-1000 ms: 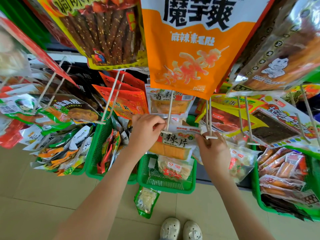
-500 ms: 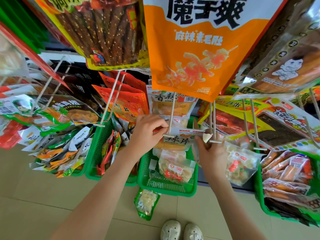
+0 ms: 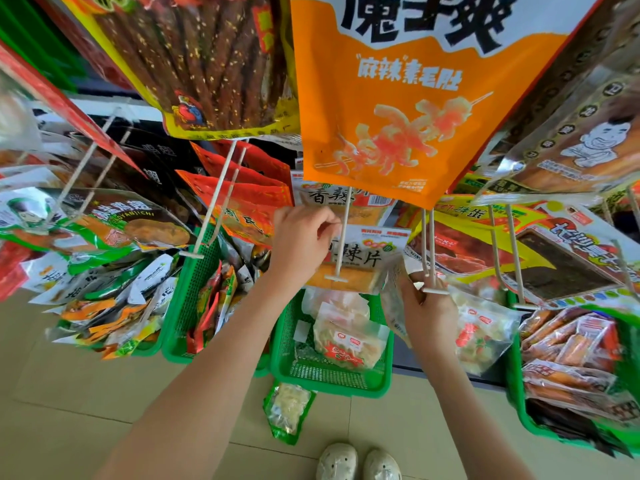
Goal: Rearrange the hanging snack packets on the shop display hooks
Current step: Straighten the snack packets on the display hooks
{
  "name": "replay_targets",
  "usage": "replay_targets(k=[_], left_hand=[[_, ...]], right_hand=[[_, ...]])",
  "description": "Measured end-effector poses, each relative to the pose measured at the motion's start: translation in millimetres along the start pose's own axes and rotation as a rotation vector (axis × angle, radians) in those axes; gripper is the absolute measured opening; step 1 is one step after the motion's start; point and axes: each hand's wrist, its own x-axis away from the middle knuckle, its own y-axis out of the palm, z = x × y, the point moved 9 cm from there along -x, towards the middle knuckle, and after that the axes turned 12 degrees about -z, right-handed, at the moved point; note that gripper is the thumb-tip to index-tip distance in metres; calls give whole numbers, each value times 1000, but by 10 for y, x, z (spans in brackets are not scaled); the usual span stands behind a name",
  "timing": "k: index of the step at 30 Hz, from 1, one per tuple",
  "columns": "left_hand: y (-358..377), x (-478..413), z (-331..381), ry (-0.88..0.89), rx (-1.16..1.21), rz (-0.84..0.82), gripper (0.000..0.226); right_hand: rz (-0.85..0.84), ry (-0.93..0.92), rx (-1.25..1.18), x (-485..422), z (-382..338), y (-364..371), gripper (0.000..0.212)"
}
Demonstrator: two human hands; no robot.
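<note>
Left hand (image 3: 304, 244) was pinching the top-left corner of the white-and-orange spicy strip packet (image 3: 363, 259) hanging on the middle display hook (image 3: 341, 237) over a green basket (image 3: 332, 384), right hand (image 3: 431, 310) curled round its right edge.

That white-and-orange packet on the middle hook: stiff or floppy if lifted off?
Probably floppy: the packet is thin film, like the clear packet the right hand grips. Likely light, hanging from one thin hook. The left hand pinches its top; glossy film may slip.
</note>
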Motion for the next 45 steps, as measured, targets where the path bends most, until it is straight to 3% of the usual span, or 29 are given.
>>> replay_targets(k=[4, 8, 12, 14, 17, 18, 20, 23, 27, 30, 34, 36, 41, 45], left_hand=[[-18, 48, 113, 8, -134, 86, 16], [156, 679, 69, -131, 27, 124, 34], [823, 1070, 116, -132, 274, -361, 52], [1009, 1082, 226, -69, 317, -518, 57], [1004, 1019, 230, -99, 363, -580, 23], [969, 1011, 185, -123, 367, -569, 17], [814, 1008, 118, -125, 336, -497, 15], [591, 1009, 8, -119, 293, -402, 14], [338, 917, -116, -116, 242, -302, 10], [208, 837, -148, -104, 198, -280, 11], [121, 851, -207, -129, 168, -262, 12], [135, 923, -269, -160, 155, -268, 13], [288, 1341, -462, -165, 79, -295, 12], [554, 1871, -671, -248, 142, -344, 10]], right_hand=[[44, 31, 166, 20, 121, -84, 14], [22, 41, 318, 94, 182, -118, 18], [-211, -141, 370, 240, 123, 124, 16], [-298, -282, 331, 330, -14, 269, 19], [-303, -395, 184, 415, -180, 369, 9], [-305, -353, 68, 401, -206, 366, 11], [-336, -267, -191, 358, -282, 369, 44], [-332, -335, -208, 269, -574, 394, 76], [-336, -376, -103, 37, -881, 544, 70], [-217, -417, 20, -172, -1060, 512, 58], [-159, -443, 192, -406, -1274, 468, 26], [-127, -436, 218, -492, -1352, 440, 20], [-60, -365, 60, -572, -1321, 474, 32], [-131, -354, -237, -6, -856, 709, 74]])
